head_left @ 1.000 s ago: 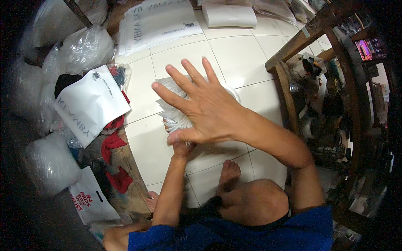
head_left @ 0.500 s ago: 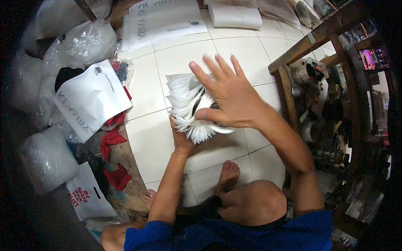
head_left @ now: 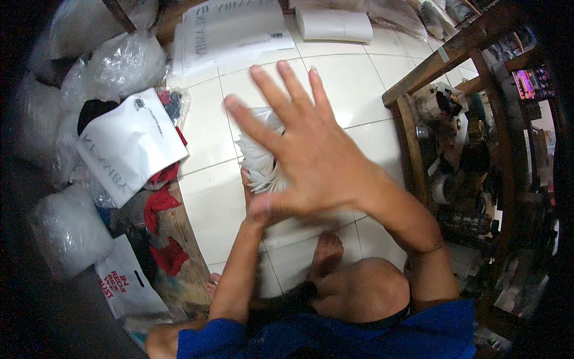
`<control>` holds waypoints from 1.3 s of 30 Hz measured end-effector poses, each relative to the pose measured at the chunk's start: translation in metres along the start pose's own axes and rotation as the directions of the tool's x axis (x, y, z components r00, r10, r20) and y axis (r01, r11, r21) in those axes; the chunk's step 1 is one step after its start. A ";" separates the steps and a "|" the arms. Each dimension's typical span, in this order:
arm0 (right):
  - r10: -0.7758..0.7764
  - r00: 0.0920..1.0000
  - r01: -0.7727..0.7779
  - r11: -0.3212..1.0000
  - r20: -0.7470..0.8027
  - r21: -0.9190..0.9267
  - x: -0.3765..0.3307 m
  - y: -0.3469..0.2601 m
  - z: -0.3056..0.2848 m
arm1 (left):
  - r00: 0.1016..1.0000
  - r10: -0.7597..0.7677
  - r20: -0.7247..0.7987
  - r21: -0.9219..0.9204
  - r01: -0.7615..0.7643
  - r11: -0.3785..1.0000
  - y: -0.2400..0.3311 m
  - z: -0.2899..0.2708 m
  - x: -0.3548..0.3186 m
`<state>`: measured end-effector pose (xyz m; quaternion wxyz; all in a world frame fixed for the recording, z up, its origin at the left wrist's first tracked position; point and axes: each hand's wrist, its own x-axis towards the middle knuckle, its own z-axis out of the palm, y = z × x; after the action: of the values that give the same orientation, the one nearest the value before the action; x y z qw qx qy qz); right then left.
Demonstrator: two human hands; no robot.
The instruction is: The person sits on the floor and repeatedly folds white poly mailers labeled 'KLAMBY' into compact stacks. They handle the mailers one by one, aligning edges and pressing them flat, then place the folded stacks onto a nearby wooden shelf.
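Note:
A bundle of white plastic bags (head_left: pixel 257 158), its loose edges fanned into many thin layers, is held above the tiled floor in front of me. My left hand (head_left: pixel 248 190) grips the near left side of the bundle from below; most of its fingers are hidden. Stretched over the bundle, nearer the camera, is my right hand (head_left: pixel 317 158), with its fingers spread wide and nothing in it. It covers the right part of the bundle, and whether it touches the layers cannot be seen. Motion slightly blurs its fingertips.
White printed bags (head_left: pixel 233 36) lie in a flat stack at the back, beside a folded white bundle (head_left: pixel 333 25). On the left are clear plastic bundles (head_left: pixel 72 230), a white printed bag (head_left: pixel 131 146) and red cloth (head_left: pixel 169 256). A wooden rack (head_left: pixel 412 143) stands right.
My right hand has come closer to the camera and shifted left, its fingers still spread, covering more of the bundle. My left hand stays at the bundle.

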<state>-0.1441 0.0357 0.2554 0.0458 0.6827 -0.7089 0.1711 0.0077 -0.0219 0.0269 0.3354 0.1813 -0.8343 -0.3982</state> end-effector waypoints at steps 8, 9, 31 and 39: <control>0.167 0.986 -0.167 0.985 0.001 -0.046 -0.010 0.029 -0.012 | 0.985 -0.135 0.104 -0.153 0.150 0.977 0.016 -0.003 0.016; 0.162 0.984 -0.158 0.985 0.079 -0.065 -0.001 0.025 -0.007 | 0.994 -0.083 0.071 -0.079 0.089 0.993 0.018 -0.008 0.016; 0.775 0.631 -0.459 0.403 -0.028 0.792 -0.160 -0.026 0.100 | 0.984 0.111 0.138 0.113 -0.127 0.985 -0.020 0.022 0.008; 0.696 0.715 -0.547 0.612 -0.062 0.571 -0.158 -0.034 0.200 | 0.979 -0.167 0.117 -0.174 0.186 0.967 -0.023 0.030 -0.024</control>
<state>-0.0665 0.1247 0.0265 -0.1019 0.3452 -0.8158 0.4526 0.0047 -0.0061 -0.0145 0.2710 0.2027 -0.7903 -0.5107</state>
